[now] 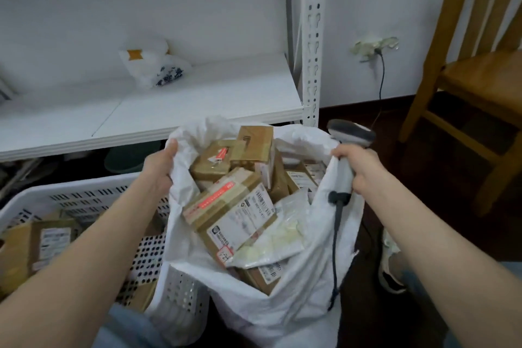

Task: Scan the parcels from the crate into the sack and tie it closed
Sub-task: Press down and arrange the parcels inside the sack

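Now the left hand (159, 168) grips the left rim of the white sack (282, 311), while the right hand (360, 171) is curled round the scanner (350, 134) at the right rim. Brown parcels (234, 206) fill the sack; the white crate (84, 196), near left and touching it, holds more.

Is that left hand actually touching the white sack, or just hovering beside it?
Touching. The head view shows the left hand gripping the rim of the sack, with its thumb lying over the folded white fabric and no gap between them.
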`<control>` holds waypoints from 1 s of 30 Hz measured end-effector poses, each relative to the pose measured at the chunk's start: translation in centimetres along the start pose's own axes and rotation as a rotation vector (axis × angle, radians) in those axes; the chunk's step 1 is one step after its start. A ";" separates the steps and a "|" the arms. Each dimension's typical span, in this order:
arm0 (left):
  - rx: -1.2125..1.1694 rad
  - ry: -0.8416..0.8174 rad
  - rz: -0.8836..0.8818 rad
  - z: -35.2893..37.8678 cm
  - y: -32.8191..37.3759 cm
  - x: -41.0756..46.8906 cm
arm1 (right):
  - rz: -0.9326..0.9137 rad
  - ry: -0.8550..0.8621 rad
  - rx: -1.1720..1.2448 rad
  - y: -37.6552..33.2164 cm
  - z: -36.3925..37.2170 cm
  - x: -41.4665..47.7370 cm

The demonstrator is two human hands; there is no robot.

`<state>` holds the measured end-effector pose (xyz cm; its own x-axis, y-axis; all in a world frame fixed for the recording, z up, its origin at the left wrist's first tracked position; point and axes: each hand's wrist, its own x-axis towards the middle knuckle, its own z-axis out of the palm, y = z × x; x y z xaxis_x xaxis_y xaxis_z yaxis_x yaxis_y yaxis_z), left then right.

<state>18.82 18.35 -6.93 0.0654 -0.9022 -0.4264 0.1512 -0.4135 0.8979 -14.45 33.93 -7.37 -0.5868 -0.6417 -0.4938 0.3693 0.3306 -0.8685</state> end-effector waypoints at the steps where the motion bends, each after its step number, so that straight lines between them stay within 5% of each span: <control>1: 0.049 0.040 0.007 -0.5 -0.1 -0.1 | -0.005 0.011 -0.007 -0.3 0.1 -0.3; 10: 0.090 0.165 0.385 1.0 5.2 -0.9 | -0.187 0.219 0.160 -5.4 -0.5 -1.0; 19: 0.212 0.370 0.447 -3.7 1.5 -0.6 | -0.124 0.194 -0.113 -1.3 0.3 -2.5; 30: 0.689 0.011 0.391 -6.0 -2.3 -4.4 | -0.114 0.112 -0.209 0.2 -0.3 -5.0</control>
<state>24.08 24.00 -7.80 -0.0023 -0.9979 -0.0644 -0.5293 -0.0534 0.8467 -11.61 37.43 -5.11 -0.6966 -0.6060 -0.3842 0.1465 0.4041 -0.9029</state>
